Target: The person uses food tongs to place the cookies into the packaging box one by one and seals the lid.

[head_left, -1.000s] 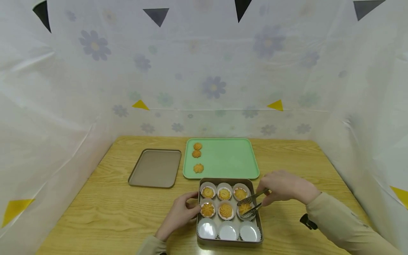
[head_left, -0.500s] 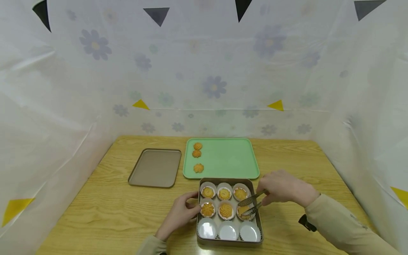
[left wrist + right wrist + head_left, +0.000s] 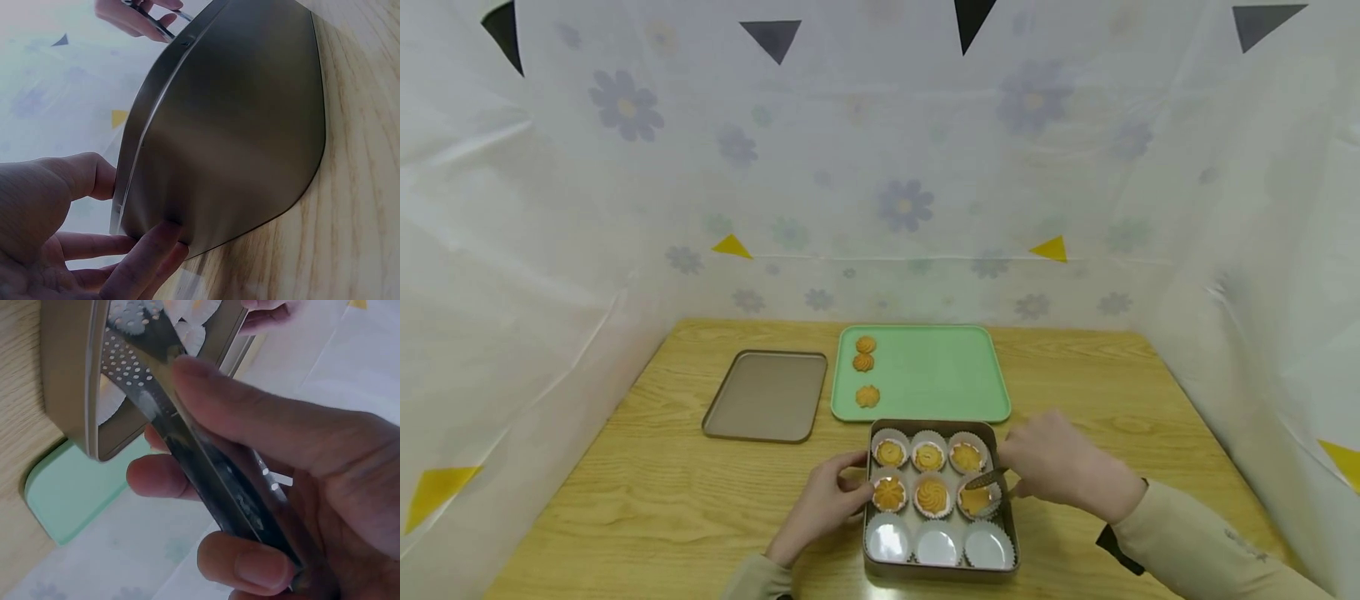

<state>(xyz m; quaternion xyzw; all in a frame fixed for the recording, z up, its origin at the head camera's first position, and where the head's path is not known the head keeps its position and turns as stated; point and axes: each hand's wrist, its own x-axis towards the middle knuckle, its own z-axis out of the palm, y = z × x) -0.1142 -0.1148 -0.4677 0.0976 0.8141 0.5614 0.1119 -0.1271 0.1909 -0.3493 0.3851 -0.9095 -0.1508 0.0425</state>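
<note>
A brown metal tin [image 3: 1009,517] stands at the table's near edge with paper cups in rows of three. The far and middle rows each hold cookies [image 3: 932,495]; the three near cups [image 3: 937,546] are empty. My left hand [image 3: 831,496] grips the tin's left wall [image 3: 237,125], thumb at the rim and fingers [image 3: 150,256] at its base. My right hand [image 3: 1060,462] holds metal tongs [image 3: 987,479] over the tin's right edge. Their perforated tips [image 3: 128,359] sit just above the cookie [image 3: 976,500] in the middle row's right cup. That cookie lies free in its cup.
A green tray [image 3: 940,375] lies behind the tin with three cookies [image 3: 863,362] along its left side. The tin's lid [image 3: 765,396] lies flat to the tray's left. White flowered sheeting walls in the wooden table [image 3: 662,500] on three sides.
The tongs held the cookie over the middle row's right cup; now the cookie sits in the cup and the tongs have drawn back right with my right hand. The left hand stayed.
</note>
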